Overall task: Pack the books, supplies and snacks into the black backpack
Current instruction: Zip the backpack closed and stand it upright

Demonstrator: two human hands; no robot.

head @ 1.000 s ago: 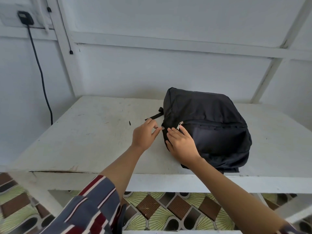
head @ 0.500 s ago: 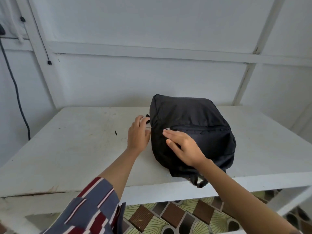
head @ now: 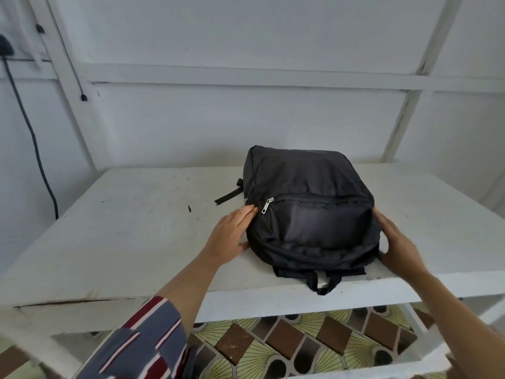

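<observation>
- A black backpack [head: 308, 187] is laid flat on a white painted surface [head: 136, 228], right of the middle and close to the near edge, with its front pocket facing up.
- The front pocket is seen zipped shut, and its silver zipper pull [head: 266, 205] is hung at the left end of the zip.
- A second small metal pull [head: 246, 202] is seen on the left side of the backpack, just beyond the fingertips of the left hand.
- The left hand [head: 229, 239] is laid against the near left side of the backpack with the fingers stretched out on the fabric. Nothing is gripped.
- The right hand [head: 396, 242] is pressed flat against the right side of the backpack with straight fingers. Nothing is grasped by it either.
- The backpack is thus flanked by the two hands, one on each side.
- A black strap [head: 228, 195] is seen lying on the surface at the far left of the backpack.
- A black carry loop [head: 323, 283] is hung over the near edge of the surface.
- A small dark mark [head: 189, 208] is seen on the surface to the left of the strap.
- A striped sleeve [head: 142, 343] is worn on the left arm.
- A patterned tiled floor [head: 273, 343] is seen beneath the surface.
- A black cable [head: 32, 138] is run down the white wall at far left.
</observation>
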